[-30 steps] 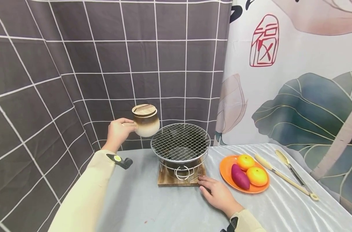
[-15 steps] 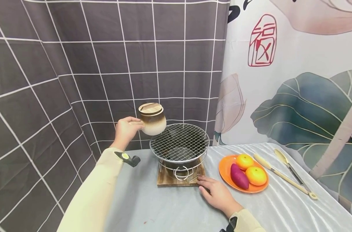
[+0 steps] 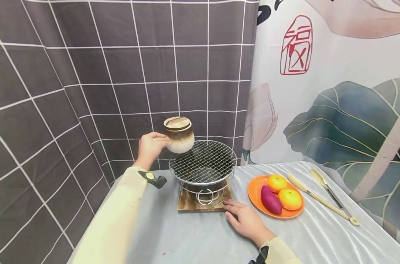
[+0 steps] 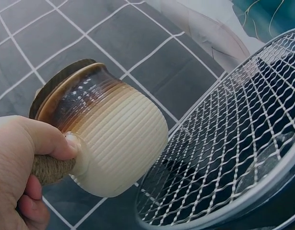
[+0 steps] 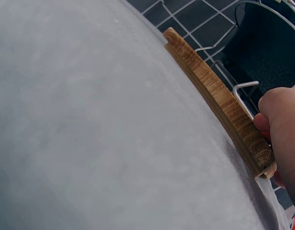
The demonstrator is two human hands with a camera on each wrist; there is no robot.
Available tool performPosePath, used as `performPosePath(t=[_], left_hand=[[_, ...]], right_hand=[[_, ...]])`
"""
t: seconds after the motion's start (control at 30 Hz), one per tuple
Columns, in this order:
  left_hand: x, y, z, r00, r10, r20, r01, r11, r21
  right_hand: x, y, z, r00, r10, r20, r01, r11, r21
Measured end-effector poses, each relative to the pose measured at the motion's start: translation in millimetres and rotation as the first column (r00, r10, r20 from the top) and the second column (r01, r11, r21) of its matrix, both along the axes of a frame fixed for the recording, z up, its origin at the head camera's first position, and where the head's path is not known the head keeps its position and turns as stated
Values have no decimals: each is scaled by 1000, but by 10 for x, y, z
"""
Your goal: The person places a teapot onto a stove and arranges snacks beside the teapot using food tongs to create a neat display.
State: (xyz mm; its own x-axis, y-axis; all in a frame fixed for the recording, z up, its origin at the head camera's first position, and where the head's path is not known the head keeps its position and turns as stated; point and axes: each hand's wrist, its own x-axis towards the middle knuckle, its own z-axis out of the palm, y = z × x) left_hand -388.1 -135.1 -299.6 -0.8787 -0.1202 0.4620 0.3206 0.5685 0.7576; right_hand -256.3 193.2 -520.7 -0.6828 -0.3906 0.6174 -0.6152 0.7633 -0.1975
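Observation:
A lidded ceramic pot (image 3: 180, 141), brown at the shoulder and cream below, has a wooden lid (image 3: 177, 123) on top. My left hand (image 3: 151, 147) grips its rope-wrapped side handle (image 4: 52, 168). The pot is held up over the back left rim of a round charcoal grill, whose wire mesh (image 3: 204, 161) covers a dark bowl. Under the grill is a wooden board (image 3: 200, 209). My right hand (image 3: 247, 222) rests at the front right corner of this board, fingertips touching it; the right wrist view partly hides those fingers behind the hand.
To the right, an orange plate (image 3: 260, 208) bears two mandarins (image 3: 289, 199) and a purple sweet potato (image 3: 271, 200). Tongs (image 3: 328, 206) with wooden-coloured grips lie opened beyond it. A grid-patterned cloth (image 3: 121, 66) hangs behind the grey-white tablecloth (image 3: 186, 238).
My left hand has carried the pot to the right, from beside the grill to over its back left rim. The right hand stays at the board's corner.

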Motion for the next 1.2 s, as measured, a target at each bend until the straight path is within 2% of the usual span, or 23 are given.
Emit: performPosePath(t=[0.13, 0.4, 0.6, 1.2], left_hand=[[-6, 69, -15, 1000, -7, 19, 6, 1000, 16], [10, 212, -36, 1000, -11, 12, 10, 999, 45], [2, 273, -110, 1000, 8, -3, -8, 1000, 26], [-27, 397, -194, 1000, 16, -15, -16, 1000, -8]], right_hand=[[3, 0, 9, 1000, 4, -3, -4, 1000, 4], [1, 1, 18, 1000, 1, 10, -1, 1000, 4], [5, 0, 22, 1000, 1, 14, -1, 1000, 8], [12, -15, 28, 1000, -1, 23, 0, 1000, 8]])
